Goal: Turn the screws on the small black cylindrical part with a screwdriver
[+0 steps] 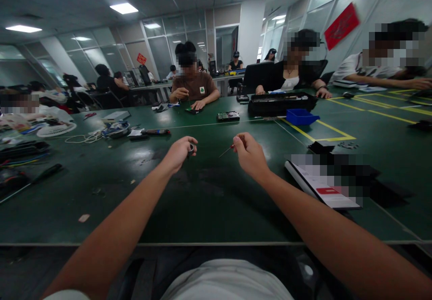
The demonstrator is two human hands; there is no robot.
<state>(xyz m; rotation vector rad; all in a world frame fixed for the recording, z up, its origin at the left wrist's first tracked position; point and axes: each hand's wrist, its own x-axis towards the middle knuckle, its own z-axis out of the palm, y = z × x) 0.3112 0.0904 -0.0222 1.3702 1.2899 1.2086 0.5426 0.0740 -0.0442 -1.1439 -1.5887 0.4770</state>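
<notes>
Above the middle of the green table, my left hand is closed on a small dark round piece with a pale, ring-like end; its kind is too small to tell. A short gap separates it from my right hand, whose fingers pinch a thin screwdriver. The screwdriver's slim metal shaft points left and down toward the tabletop, and a bit of red shows at the fingertips. Most of its handle is hidden in my right hand. The two hands do not touch.
Beyond my hands lies a hard drive. A blue bin stands by a long black case. To the right is a white-and-red box; to the left, a screwdriver and cables. People sit across the table.
</notes>
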